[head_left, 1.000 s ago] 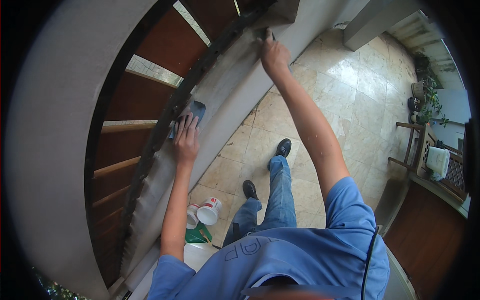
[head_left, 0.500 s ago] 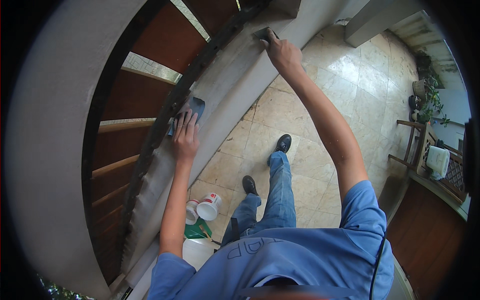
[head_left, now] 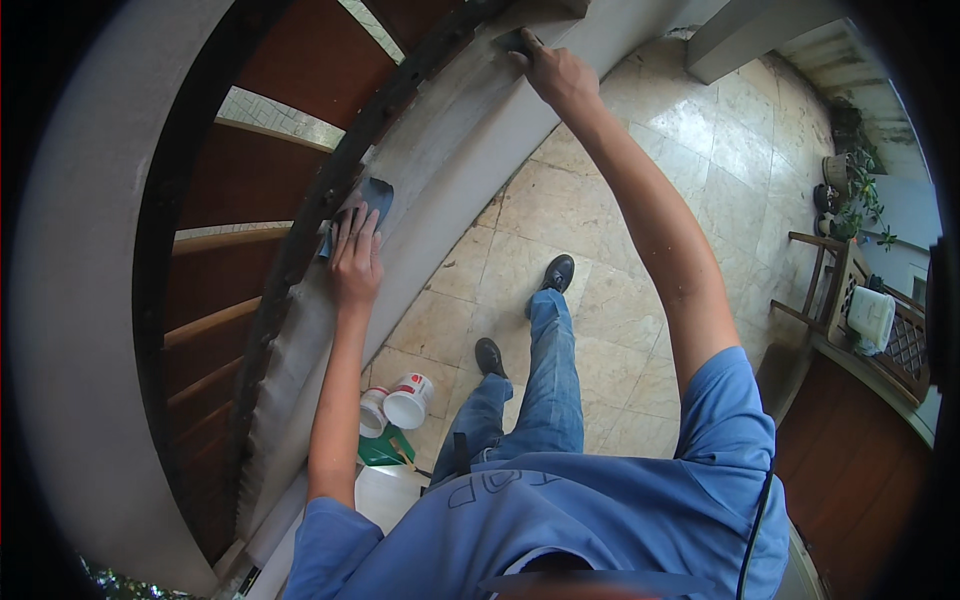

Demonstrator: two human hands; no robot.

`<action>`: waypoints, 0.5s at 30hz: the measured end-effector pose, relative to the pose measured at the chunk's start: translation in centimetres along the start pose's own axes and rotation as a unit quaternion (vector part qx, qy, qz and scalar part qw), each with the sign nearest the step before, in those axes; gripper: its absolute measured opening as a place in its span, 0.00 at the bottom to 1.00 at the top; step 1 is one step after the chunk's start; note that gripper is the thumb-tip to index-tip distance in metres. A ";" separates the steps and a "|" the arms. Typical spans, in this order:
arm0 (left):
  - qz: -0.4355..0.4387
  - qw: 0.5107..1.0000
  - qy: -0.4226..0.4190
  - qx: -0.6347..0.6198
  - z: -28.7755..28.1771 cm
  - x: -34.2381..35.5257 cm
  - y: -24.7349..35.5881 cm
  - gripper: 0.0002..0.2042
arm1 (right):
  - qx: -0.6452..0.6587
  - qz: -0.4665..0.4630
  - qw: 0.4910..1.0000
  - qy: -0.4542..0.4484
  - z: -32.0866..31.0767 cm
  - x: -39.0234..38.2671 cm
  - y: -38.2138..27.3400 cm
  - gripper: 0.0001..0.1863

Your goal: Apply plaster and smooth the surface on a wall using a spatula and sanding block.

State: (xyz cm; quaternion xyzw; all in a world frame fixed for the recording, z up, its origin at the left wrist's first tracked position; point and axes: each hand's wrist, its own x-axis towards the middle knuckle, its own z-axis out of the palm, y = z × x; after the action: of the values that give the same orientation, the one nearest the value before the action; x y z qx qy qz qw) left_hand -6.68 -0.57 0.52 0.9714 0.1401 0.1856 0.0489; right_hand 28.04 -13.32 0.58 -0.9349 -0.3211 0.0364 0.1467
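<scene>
My left hand presses a dark sheet of sandpaper flat against the grey side panel of a curved staircase. Its fingers lie spread over the sheet. My right hand reaches far up along the same panel, fingers closed on a small dark piece held against the surface near the dark metal rim. Wooden steps show behind the rim.
Below, on the marble tile floor, stand two white tubs and a green object beside my feet. A wooden chair with a white cloth and potted plants are at the right.
My right hand has slid a little along the upper part of the panel. My left hand has stayed on the sandpaper in nearly the same place.
</scene>
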 end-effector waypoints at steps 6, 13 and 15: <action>-0.004 1.000 0.009 -0.022 0.3 -0.1 -0.3 0.14 | 0.011 -0.006 1.000 0.007 0.1 0.2 0.1 0.25; 0.005 1.000 0.008 -0.016 0.3 0.1 0.6 0.13 | 0.092 0.022 0.993 0.068 2.4 1.6 0.6 0.25; 0.007 1.000 0.011 -0.024 1.3 0.8 0.4 0.13 | 0.139 0.025 0.983 0.119 2.9 3.1 1.4 0.25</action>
State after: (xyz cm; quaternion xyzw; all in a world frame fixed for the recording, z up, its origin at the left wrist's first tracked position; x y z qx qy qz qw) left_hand -5.37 -0.77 -0.35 0.9688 0.1288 0.2000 0.0696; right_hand 30.81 -11.74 -2.47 -0.9106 -0.2699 -0.0271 0.3117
